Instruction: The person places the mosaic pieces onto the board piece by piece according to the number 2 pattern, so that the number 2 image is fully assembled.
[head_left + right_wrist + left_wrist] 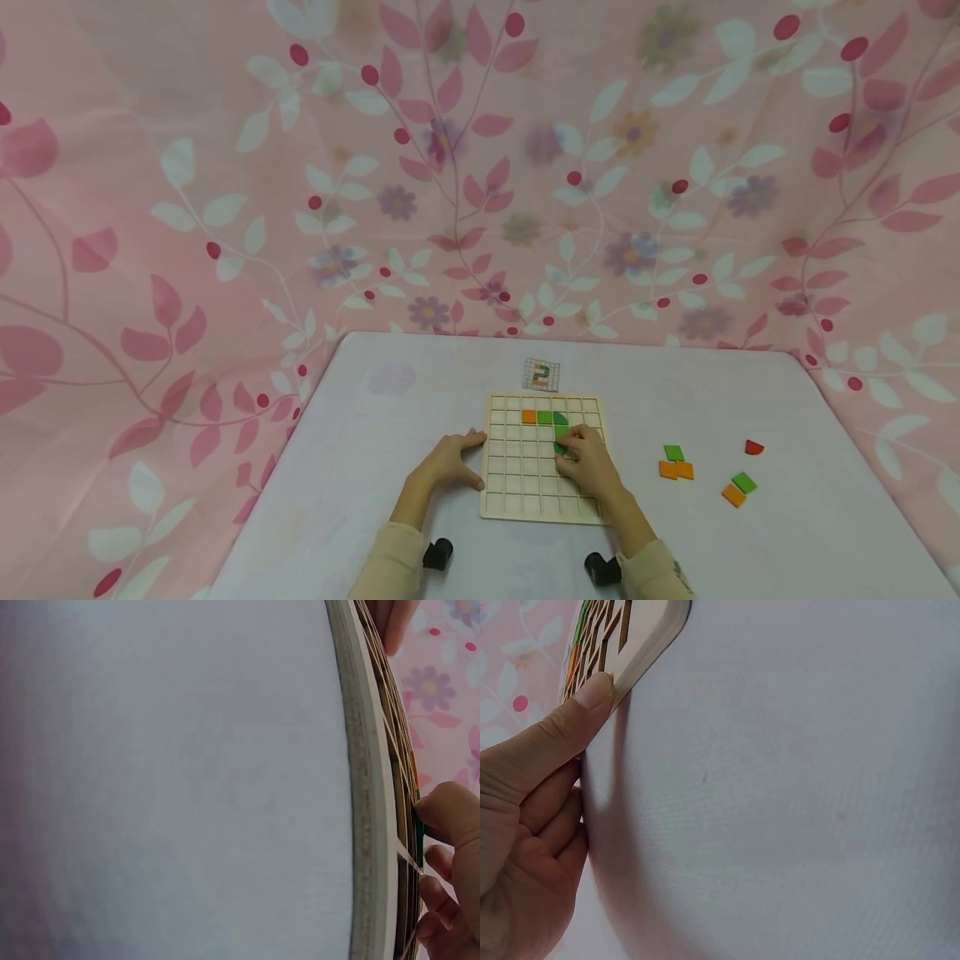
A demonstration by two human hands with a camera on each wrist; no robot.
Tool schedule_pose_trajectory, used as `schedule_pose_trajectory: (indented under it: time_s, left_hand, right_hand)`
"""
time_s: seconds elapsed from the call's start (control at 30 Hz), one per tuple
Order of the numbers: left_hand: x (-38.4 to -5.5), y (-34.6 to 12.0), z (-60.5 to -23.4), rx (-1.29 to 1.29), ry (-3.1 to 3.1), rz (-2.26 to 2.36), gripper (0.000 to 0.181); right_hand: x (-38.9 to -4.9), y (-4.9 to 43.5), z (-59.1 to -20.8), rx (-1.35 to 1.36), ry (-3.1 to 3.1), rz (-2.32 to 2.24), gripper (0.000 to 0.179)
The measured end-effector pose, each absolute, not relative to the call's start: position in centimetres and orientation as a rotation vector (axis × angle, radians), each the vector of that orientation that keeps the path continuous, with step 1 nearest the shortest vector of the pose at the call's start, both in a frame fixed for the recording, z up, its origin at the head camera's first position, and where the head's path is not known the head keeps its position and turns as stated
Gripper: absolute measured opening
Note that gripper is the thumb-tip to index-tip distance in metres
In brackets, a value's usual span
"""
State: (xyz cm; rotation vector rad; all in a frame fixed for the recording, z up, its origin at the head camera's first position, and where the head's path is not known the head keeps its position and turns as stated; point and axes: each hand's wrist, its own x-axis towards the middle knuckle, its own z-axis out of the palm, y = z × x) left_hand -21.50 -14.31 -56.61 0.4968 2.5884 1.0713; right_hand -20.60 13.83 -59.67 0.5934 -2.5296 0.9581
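A wooden grid board (513, 492) lies on the table. In its upper rows sit an orange square tile (528, 417), a light green square tile (545, 417) and a dark green quarter-round tile (560, 418), with another light green tile (562, 432) below. My right hand (590, 468) pinches a second dark green tile (558, 447) at the grid under that column; the fingertips partly hide it. At the board's left edge, my left hand (448, 461) rests with fingers spread, its thumb (594, 691) touching the rim in the left wrist view.
Behind the board lies a small pattern card (541, 375). To the right are loose tiles: a green one (673, 452) by two orange ones (677, 470), a red one (753, 447), and a green one (744, 482) beside an orange one (734, 496). A floral curtain (480, 167) hangs behind the table.
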Motion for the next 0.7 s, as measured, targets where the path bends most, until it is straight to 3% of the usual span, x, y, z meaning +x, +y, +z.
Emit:
schedule_pose_trajectory:
  time_s: [0.7]
  left_hand:
    - [-21.49,-14.26,-56.58,0.479,2.597,1.062,0.084]
  right_hand:
    - [-20.10,14.07,-58.97,0.596,-2.566,0.860,0.018]
